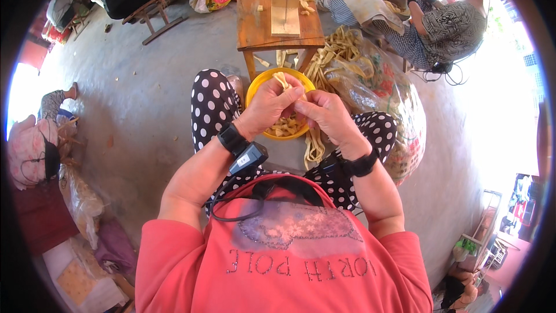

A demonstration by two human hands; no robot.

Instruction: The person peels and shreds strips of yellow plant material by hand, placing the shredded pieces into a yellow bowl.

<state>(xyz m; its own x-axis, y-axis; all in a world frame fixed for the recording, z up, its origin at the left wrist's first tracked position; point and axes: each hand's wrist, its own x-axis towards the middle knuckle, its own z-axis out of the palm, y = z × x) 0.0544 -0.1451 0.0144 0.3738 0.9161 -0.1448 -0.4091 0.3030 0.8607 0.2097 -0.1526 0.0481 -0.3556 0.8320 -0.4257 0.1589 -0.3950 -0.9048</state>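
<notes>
Over a yellow basin, my left hand pinches a pale yellow dried strip, whose folded end sticks up above the fingers. Close beside it, my right hand has its fingertips closed on the lower part of the same strip. Long looped strips hang below my right hand, outside the basin; whether they join the held piece is hidden. Short yellowish pieces lie inside the basin.
Ahead stands a wooden stool carrying a wooden block jig and loose strips. To the right, a large clear plastic bag lies by a heap of strips. A seated person works at the upper right; other people sit at the left.
</notes>
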